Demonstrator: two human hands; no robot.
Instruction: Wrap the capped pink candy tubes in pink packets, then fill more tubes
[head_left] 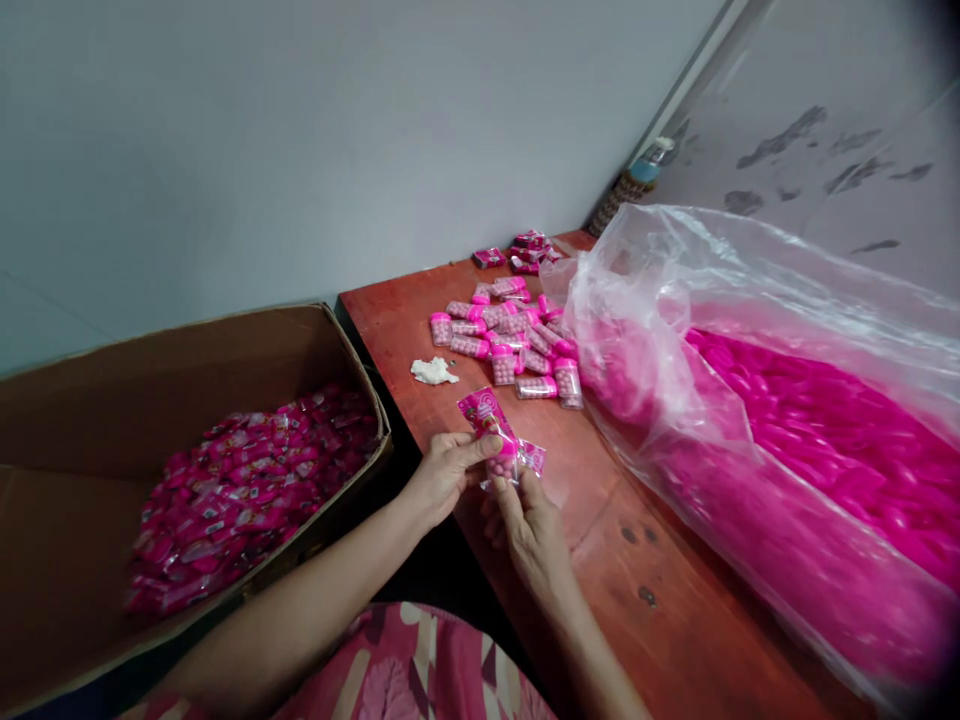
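Both hands meet over the near left edge of the surface (675, 600), pinched on one small packet (496, 438).
Left hand (444, 472): grip closed, thumb on top, fingers under, holding the packet's left side.
Right hand (529, 525): grip closed too, fingertips on the packet's lower right end, where the clear wrapper sticks out.
Packet: pink printed wrapper, tilted, upper end pointing to the far left; pink round sweets show through the clear part. It is held just above the wood, not resting on it.

Beyond the hands, toward the middle of the surface, a loose heap of small tubes (510, 335) with pink caps, lying on their sides. Just left of the heap, a crumpled white scrap (433, 372).
At the far edge, a few more pink packets (525, 250), apart from the heap.
Right side of the surface: a big clear plastic bag (787, 420), mouth open toward the heap, packed with pink pieces; it touches the nearest tubes.
Off the left edge: an open cardboard box (112, 400), lower than the surface, with a pile of wrapped pink packets (247, 490) inside.
Far corner by the wall: a bottle (637, 180), too blurred to tell more.
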